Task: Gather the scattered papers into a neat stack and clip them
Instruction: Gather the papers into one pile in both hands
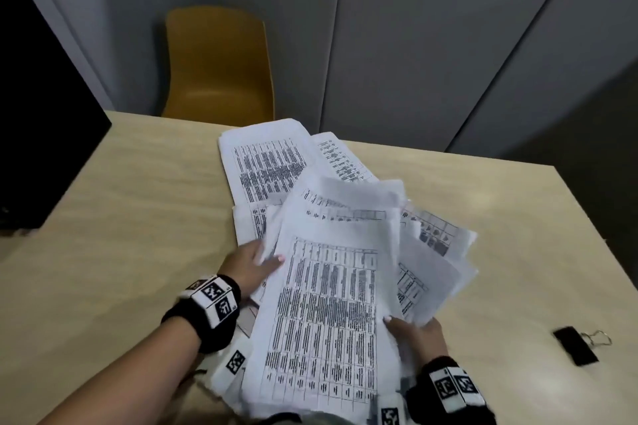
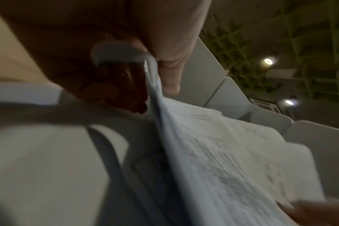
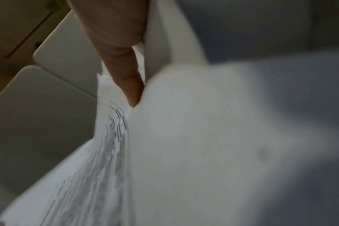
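A loose, fanned bundle of printed papers (image 1: pixel 328 304) is lifted off the table between both hands. My left hand (image 1: pixel 253 264) grips its left edge, thumb on top. My right hand (image 1: pixel 412 329) grips the right edge, thumb on the top sheet. In the left wrist view the thumb presses the papers (image 2: pixel 213 152) from above, fingers beneath. The right wrist view shows a thumb on the papers (image 3: pixel 164 137), blurred. More sheets (image 1: pixel 266 162) lie flat on the table behind the bundle. A black binder clip (image 1: pixel 576 345) lies on the table to the right, apart from both hands.
The light wooden table (image 1: pixel 138 200) carries everything. A yellow chair (image 1: pixel 217 62) stands behind its far edge. A dark box-like object (image 1: pixel 41 107) sits at the left end. Grey panels form the wall behind.
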A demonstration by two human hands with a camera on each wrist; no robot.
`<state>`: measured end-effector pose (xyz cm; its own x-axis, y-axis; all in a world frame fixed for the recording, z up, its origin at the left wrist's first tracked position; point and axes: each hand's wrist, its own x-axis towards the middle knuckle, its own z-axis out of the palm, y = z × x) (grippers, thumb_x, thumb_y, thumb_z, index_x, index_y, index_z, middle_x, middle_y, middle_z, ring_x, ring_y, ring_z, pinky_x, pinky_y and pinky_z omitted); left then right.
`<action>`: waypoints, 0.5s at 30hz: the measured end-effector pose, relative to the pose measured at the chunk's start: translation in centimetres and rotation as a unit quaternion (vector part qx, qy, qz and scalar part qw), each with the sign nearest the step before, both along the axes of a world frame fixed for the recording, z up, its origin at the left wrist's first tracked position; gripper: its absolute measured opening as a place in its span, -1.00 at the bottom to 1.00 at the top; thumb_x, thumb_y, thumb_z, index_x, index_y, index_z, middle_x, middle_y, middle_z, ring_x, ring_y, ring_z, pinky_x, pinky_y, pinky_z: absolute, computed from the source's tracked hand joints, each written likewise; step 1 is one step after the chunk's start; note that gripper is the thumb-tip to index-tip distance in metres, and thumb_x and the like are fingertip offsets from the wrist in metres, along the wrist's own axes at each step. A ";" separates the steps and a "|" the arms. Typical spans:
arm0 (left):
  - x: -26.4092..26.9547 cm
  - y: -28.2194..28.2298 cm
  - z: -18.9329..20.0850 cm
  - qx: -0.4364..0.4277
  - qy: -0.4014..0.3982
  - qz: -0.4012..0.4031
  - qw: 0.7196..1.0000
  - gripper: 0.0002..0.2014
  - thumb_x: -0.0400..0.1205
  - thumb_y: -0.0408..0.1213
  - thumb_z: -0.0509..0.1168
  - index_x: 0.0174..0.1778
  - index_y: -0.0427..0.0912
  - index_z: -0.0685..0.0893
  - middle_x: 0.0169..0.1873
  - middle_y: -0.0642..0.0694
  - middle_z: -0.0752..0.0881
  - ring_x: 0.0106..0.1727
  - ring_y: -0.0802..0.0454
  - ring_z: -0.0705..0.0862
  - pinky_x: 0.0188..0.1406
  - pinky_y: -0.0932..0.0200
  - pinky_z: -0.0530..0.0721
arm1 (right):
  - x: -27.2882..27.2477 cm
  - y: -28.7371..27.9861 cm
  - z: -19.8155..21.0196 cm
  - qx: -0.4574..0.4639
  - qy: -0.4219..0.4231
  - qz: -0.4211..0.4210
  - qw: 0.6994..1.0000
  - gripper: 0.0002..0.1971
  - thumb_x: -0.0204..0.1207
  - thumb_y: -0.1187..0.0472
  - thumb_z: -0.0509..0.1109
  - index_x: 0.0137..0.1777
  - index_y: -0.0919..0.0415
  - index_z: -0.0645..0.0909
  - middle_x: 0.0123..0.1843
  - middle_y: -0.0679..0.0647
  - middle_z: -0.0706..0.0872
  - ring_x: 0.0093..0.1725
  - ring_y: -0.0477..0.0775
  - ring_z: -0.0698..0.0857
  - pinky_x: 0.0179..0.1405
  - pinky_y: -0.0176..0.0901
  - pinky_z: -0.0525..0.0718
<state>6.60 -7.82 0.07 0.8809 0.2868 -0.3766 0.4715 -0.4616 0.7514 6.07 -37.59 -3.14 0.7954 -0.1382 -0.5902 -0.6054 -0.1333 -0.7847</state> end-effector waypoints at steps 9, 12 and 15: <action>6.9 6.3 -1.0 0.040 -0.019 0.197 0.979 -0.46 0.59 -0.12 0.30 0.45 -0.26 0.39 0.40 -0.30 0.54 0.39 -0.24 0.54 0.38 0.03 0.44 | -0.3 -1.6 0.0 0.086 0.071 0.005 0.994 -0.74 0.30 0.34 0.54 -0.07 0.53 0.69 -0.22 0.39 0.81 -0.28 0.37 0.80 -0.25 0.00 0.73; 9.2 7.1 -0.9 0.048 -0.028 0.139 0.989 -0.48 0.60 0.07 0.14 0.47 -0.04 0.43 0.47 -0.24 0.50 0.45 -0.23 0.49 0.49 -0.02 0.38 | -0.1 -1.7 0.4 0.130 0.043 0.018 0.990 -0.45 -0.23 0.08 0.76 -0.27 0.42 0.78 -0.25 0.32 0.83 -0.28 0.33 0.81 -0.41 -0.10 0.74; 9.8 6.8 -1.2 0.197 0.055 -0.038 0.978 -0.46 0.65 0.15 -0.09 0.55 0.10 0.30 0.61 -0.21 0.25 0.58 -0.32 0.26 0.58 -0.14 0.19 | -0.2 -1.8 0.0 0.145 0.040 0.005 0.989 -0.25 -0.42 0.01 0.78 -0.17 0.41 0.77 -0.18 0.34 0.83 -0.19 0.38 0.81 -0.15 0.06 0.74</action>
